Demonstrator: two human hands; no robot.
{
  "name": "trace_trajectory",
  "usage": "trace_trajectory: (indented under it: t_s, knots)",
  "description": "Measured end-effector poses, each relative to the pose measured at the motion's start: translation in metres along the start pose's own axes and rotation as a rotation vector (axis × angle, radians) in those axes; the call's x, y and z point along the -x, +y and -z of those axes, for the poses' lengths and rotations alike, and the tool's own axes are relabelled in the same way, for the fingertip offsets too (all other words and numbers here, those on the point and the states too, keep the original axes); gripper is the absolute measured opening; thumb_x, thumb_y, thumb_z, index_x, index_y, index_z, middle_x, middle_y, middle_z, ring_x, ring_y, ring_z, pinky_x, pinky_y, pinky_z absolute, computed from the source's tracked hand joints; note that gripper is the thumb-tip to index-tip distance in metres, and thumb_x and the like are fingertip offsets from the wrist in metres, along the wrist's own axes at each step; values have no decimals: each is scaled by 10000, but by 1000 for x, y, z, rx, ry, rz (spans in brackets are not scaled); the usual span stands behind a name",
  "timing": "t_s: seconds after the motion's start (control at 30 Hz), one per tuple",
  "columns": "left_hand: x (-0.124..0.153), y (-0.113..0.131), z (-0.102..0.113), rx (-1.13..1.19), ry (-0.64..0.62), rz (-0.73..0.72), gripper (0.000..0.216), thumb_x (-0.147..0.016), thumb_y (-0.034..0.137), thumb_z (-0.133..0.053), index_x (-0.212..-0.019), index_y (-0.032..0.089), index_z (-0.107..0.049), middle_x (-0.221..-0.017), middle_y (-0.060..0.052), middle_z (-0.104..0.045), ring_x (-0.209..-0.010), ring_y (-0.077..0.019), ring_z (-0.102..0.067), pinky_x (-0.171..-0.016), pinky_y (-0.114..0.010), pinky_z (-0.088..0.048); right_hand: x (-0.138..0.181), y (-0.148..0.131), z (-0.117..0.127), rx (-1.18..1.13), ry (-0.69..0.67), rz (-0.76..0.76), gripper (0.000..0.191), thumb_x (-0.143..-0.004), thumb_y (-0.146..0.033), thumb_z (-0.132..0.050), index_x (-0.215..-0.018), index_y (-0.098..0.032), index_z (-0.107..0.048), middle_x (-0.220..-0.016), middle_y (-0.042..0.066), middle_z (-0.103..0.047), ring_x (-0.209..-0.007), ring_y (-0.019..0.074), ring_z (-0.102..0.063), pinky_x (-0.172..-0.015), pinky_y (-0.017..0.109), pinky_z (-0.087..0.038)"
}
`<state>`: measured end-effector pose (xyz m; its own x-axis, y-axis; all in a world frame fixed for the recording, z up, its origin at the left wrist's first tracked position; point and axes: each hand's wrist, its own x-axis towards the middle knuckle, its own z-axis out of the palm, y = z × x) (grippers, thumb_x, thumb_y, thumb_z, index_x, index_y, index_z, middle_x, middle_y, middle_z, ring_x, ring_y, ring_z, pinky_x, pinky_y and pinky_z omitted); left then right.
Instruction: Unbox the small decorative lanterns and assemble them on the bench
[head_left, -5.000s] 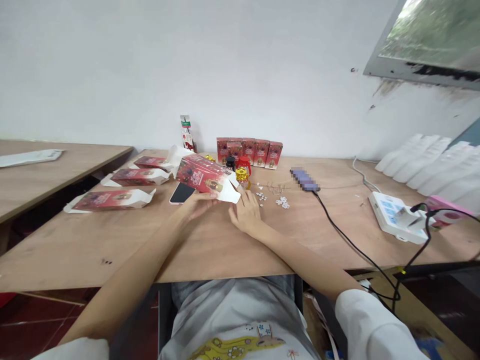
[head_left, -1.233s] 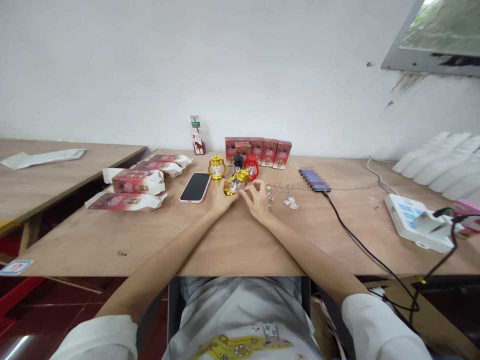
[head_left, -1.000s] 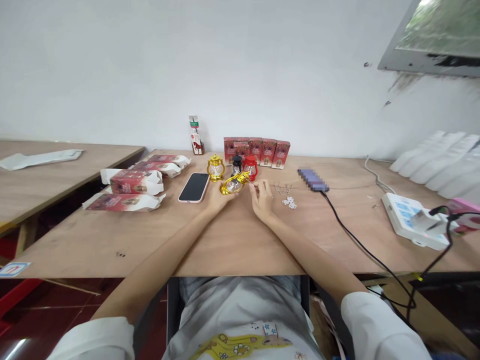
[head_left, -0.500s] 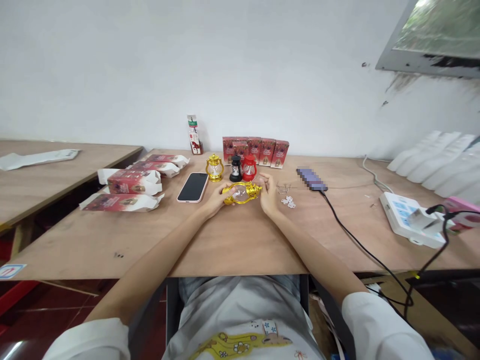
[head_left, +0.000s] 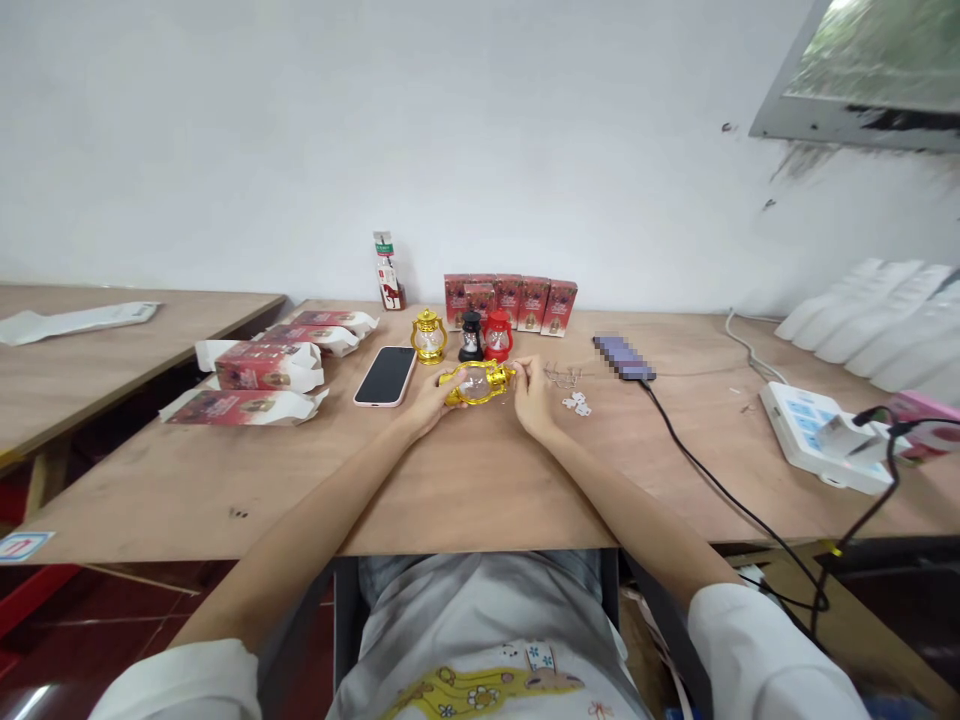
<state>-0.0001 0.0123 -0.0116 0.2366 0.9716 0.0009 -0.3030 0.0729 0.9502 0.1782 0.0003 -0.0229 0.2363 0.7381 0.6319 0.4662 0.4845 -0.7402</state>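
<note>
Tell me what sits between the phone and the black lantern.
In the head view, an upright gold lantern stands between the phone and the black lantern.

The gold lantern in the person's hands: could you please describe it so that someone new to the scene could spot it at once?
Start at the row of red boxes against the white wall. Just in front stand three small lanterns: gold, black and red. Nearer the person, the gold lantern lies on its side between the left hand and right hand, the only lantern not upright.

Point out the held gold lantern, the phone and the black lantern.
gold lantern (head_left: 478, 384), head view, clear globe.
phone (head_left: 385, 375), head view, middle of dark screen.
black lantern (head_left: 470, 338), head view, body.
</note>
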Motion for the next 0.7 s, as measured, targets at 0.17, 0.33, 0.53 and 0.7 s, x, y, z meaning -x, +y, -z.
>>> trace_trajectory:
  t_s: [0.17, 0.33, 0.53, 0.7]
  knots:
    - [-3, -1, 2, 39, 24, 16, 472, -575, 489, -817, -826, 128, -642, -799, -40, -647, -664, -117, -606, -514, -214, -525, 4, -4, -2, -13, -33, 54, 124, -900, -302, -378, -845, -221, -455, -698, -5, -575, -620, 154, -534, -634, 274, -377]
    - [-5, 0, 2, 68, 59, 51, 420, -642, 460, -789, -875, 137, -657, -822, -45, -659, -696, -121, -620, -544, -215, -539, 5, -10, -3, -197, -28, -42, 198, -929, -410, -382, -859, -230, -426, -546, -75, -484, -471, 108, -462, -552, 242, -372]
    - [-4, 3, 1, 120, 79, 90, 322, -700, 382, -760, -933, 178, -667, -947, -51, -677, -790, -144, -636, -593, -229, -544, -14, -3, 3, -365, 88, -157, 256, -900, -492, -398, -860, -239, -393, -666, -64, -512, -421, 64, -423, -425, 202, -335]
    - [-7, 6, 5, 222, 96, 103, 253, -696, 322, -741, -908, 204, -667, -954, -45, -689, -850, -179, -642, -617, -252, -542, -42, 27, 31, -217, 388, -293, 215, -907, -436, -348, -903, -226, -392, -887, 19, -571, -625, 108, -592, -585, 258, -480]
